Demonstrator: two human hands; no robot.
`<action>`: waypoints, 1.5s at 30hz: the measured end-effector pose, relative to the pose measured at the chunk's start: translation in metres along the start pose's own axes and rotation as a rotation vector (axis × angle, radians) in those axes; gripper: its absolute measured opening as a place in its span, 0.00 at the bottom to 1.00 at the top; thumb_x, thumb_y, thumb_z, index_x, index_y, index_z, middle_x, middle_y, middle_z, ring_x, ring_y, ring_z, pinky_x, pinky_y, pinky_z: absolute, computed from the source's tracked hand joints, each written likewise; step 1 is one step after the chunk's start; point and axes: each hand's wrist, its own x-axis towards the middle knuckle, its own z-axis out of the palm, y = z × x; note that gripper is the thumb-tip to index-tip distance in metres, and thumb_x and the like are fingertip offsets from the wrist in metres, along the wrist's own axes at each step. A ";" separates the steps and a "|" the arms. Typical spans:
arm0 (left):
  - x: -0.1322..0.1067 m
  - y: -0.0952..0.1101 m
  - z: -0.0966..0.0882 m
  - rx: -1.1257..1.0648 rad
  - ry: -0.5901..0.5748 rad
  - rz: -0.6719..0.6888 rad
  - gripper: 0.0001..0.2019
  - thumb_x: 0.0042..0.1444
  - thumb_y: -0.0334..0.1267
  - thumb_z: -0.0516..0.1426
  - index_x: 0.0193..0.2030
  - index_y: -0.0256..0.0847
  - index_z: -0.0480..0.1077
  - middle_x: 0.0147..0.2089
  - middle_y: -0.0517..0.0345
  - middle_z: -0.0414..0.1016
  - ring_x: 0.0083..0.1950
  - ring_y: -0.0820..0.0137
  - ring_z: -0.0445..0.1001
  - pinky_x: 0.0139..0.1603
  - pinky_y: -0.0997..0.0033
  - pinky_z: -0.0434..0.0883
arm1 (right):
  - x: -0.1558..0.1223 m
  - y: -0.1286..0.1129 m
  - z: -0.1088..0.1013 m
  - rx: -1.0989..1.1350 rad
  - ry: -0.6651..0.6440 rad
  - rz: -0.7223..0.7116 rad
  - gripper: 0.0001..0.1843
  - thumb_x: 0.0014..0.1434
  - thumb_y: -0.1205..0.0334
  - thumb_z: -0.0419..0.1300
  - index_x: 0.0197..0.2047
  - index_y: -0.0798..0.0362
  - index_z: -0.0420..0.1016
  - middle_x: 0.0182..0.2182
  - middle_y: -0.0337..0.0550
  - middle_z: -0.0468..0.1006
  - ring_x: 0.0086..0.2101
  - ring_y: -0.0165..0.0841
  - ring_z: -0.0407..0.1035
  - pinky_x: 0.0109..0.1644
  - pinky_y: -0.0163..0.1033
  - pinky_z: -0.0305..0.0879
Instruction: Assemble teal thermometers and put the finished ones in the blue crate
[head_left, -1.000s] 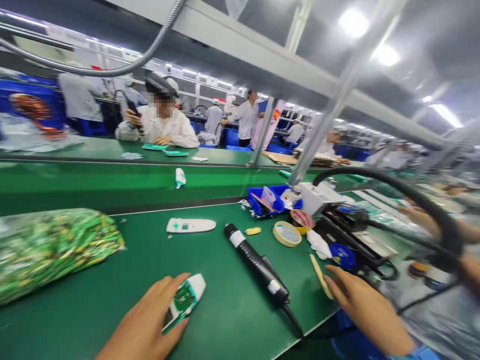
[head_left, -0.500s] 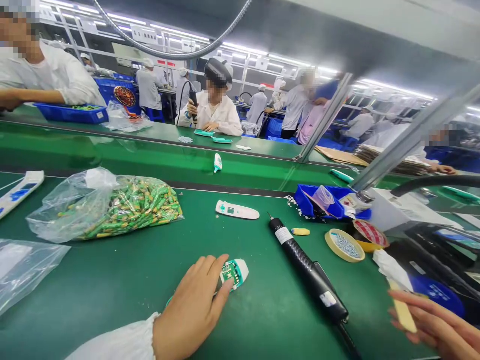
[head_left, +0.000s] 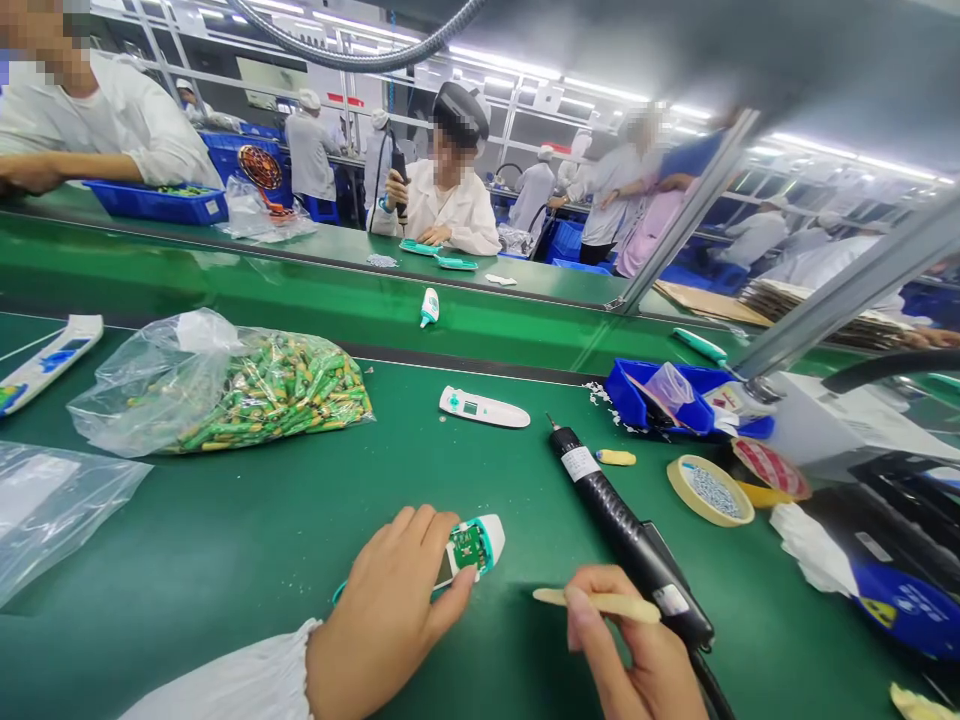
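Head view: our left hand (head_left: 382, 620) curls closed around an opened white-and-green plastic casing (head_left: 489, 540), pressing it against the green bench (head_left: 225, 570) with the fingers along its near side. The green circuit board (head_left: 470, 547) lies face up in the casing, and our fingers leave it uncovered; a firm, flat hold like this serves well for keeping it steady. Our right hand (head_left: 630, 655) pinches a thin wooden stick (head_left: 592, 602) between thumb and fingers, holding it nearly level with its tip near the casing but not touching it.

Just beyond that hand lies a black corded hand tool (head_left: 622, 520). Farther out are a roll of tape (head_left: 709, 490), a blue tray (head_left: 660, 395), a closed white-and-green casing (head_left: 480, 406) and a clear bag of green parts (head_left: 225, 390). Across the bench, a co-worker (head_left: 442, 190) raises a black tool.
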 end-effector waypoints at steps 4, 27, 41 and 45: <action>-0.001 -0.001 0.000 0.038 0.009 0.037 0.10 0.59 0.41 0.48 0.44 0.44 0.65 0.38 0.57 0.68 0.40 0.64 0.65 0.40 0.63 0.63 | 0.004 0.022 0.007 0.058 -0.095 0.033 0.13 0.60 0.56 0.52 0.28 0.52 0.70 0.27 0.41 0.72 0.23 0.28 0.67 0.26 0.30 0.65; 0.002 0.000 0.002 0.088 -0.022 0.054 0.10 0.60 0.41 0.47 0.41 0.42 0.66 0.36 0.57 0.68 0.38 0.63 0.66 0.38 0.62 0.63 | 0.006 0.018 0.031 0.094 -0.107 0.018 0.07 0.60 0.60 0.54 0.33 0.51 0.70 0.26 0.39 0.73 0.26 0.30 0.70 0.30 0.31 0.68; 0.002 0.000 0.001 0.084 -0.024 0.068 0.11 0.61 0.42 0.45 0.40 0.42 0.66 0.36 0.56 0.67 0.38 0.62 0.64 0.38 0.61 0.62 | 0.006 0.013 0.031 -0.105 -0.163 -0.096 0.08 0.62 0.63 0.50 0.32 0.51 0.67 0.24 0.37 0.70 0.25 0.29 0.67 0.30 0.32 0.63; 0.002 0.000 0.002 0.079 -0.026 0.064 0.12 0.61 0.42 0.44 0.41 0.42 0.65 0.37 0.55 0.67 0.38 0.62 0.65 0.38 0.61 0.63 | 0.004 0.011 0.032 -0.009 -0.100 0.005 0.11 0.63 0.60 0.47 0.32 0.51 0.66 0.25 0.38 0.69 0.26 0.30 0.67 0.31 0.32 0.64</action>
